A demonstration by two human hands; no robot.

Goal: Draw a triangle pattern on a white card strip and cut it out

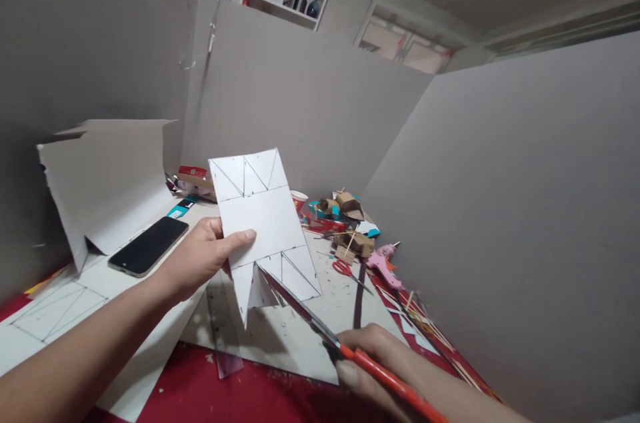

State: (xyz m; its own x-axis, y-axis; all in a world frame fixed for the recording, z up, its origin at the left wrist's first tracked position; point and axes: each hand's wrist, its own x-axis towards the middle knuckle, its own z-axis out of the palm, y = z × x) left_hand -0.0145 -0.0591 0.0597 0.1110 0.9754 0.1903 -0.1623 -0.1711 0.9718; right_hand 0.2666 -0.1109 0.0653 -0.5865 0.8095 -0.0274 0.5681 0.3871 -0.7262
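A white card (260,216) with triangles drawn in black along its top and bottom edges is pinched in my left hand (205,253), thumb on its front face. My right hand (370,363) is wrapped round large scissors (320,326) with red-orange handles. Their blade tips reach the drawn line near the card's lower edge, beside a cut, pointed triangle that hangs down at the left. Between that triangle and the uncut part is a gap with a white flap behind it. Whether the blades are parted is hard to tell.
A black phone (149,246) lies at left by a folded white board (110,183). A clear ruler (223,336) lies below the card. Small red scissors (344,267), a pink glue gun (384,266), cardboard scraps (353,243) and thin sticks (463,369) lie at right. Grey partitions stand behind.
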